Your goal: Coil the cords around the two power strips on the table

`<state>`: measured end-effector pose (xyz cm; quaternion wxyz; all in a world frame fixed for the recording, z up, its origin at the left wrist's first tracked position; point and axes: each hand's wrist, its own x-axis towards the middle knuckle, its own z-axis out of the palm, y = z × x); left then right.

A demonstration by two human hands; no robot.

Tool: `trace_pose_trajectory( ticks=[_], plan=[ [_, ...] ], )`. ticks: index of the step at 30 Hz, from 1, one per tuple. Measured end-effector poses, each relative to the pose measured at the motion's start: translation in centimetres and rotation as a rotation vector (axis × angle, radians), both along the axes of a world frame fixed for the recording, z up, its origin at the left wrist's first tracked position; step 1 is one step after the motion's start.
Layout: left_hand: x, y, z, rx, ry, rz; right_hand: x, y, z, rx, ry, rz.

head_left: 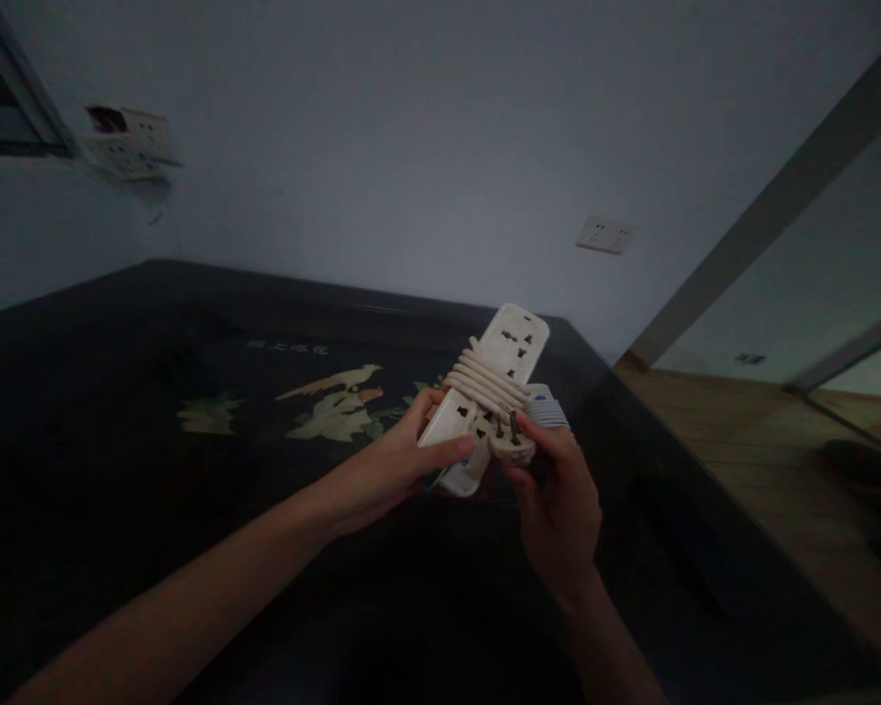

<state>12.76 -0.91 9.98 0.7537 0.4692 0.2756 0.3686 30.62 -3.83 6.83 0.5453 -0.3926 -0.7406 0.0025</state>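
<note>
A cream power strip with its cord wound round its middle is held above a black table. My left hand grips the strip's near end, thumb on top and fingers underneath. My right hand is closed on the plug at the strip's near right side, its prongs pointing up. The far end of the strip points away toward the wall.
The black table bears a painted bird and leaf design. A wall socket sits on the far wall, and another socket panel at the upper left. Wooden floor lies to the right of the table.
</note>
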Motion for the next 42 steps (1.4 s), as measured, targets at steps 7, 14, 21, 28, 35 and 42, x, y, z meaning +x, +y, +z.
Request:
trace_pose_trajectory(
  ticks=[7,14,21,28,35,42],
  plan=[
    [-0.2,0.1,-0.5,-0.130,-0.120,-0.115,1.2,0.0,0.0,-0.049,0.006,0.011],
    [0.0,0.2,-0.5,-0.127,-0.053,-0.108,1.6,-0.1,0.0,-0.040,-0.028,0.031],
    [0.8,0.0,-0.8,0.097,0.132,0.037,0.7,-0.2,0.5,-0.006,-0.104,0.000],
    [0.4,-0.3,-0.7,0.415,0.451,0.217,0.3,-0.1,0.4,-0.023,-0.071,0.015],
    [0.5,-0.6,-0.3,0.524,0.600,0.273,-0.2,-0.2,0.0,-0.077,0.028,-0.002],
    [1.1,-1.2,-0.7,0.527,0.593,0.301,-0.4,-0.4,-0.3,-0.059,0.118,-0.040]
  ],
)
